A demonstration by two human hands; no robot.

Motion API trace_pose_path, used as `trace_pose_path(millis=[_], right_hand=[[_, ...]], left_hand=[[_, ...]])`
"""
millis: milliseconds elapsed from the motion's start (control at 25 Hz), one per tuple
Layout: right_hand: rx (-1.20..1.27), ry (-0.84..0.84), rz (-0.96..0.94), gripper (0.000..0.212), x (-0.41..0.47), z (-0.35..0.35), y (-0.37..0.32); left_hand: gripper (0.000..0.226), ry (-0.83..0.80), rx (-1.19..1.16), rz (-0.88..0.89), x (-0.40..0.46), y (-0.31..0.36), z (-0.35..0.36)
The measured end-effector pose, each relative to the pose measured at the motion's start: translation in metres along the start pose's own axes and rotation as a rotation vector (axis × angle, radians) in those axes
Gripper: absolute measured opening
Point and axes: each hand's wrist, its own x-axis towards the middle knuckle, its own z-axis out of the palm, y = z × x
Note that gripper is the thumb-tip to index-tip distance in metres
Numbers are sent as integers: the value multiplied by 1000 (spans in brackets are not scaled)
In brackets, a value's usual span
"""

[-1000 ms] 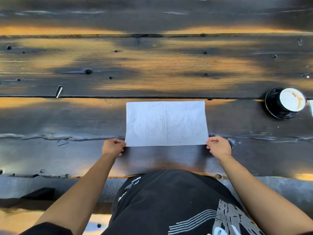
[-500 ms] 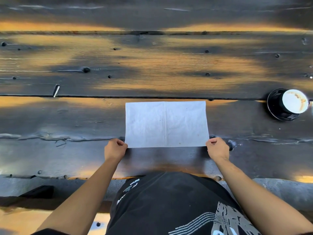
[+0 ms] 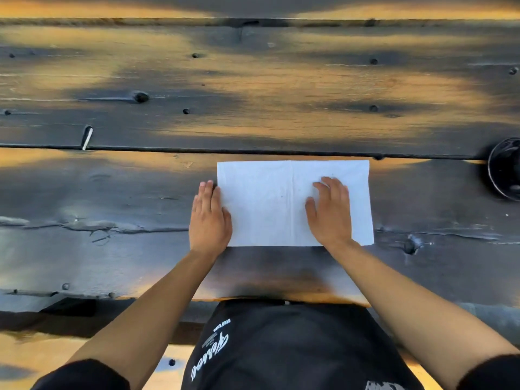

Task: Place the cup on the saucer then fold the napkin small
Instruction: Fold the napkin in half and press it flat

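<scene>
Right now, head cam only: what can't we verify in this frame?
- Cup on saucer: only a dark round piece shows at the right edge of the head view; the frame cuts off the rest, so no cup is visible.
- Napkin: the right hand covers part of it, the left hand its left edge.
- Layer count: unclear from above.
- Shirt print: too blurred to read.

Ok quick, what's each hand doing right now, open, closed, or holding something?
Left hand: open, fingers straight, lying flat along the left edge of the white rectangular paper napkin.
Right hand: open, palm down, pressing on the napkin's right half.
</scene>
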Motion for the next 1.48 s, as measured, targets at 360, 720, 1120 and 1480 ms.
trace_pose_path(millis=[360,720,1120,1480], right_hand=[[-133,-129,-428,53,38,86,-110],[-223,-66,-375,63,49,93,-93],[-279,-37,-39,75,58,16,91],[-95,-5,-112,67,43,47,-20]], left_hand=[[56,-51,103,279,51,-18,26],[66,-44,236,277,59,-16,35],[69,-55,282,281,59,-15,34],[69,-81,298,265,59,-11,31]])
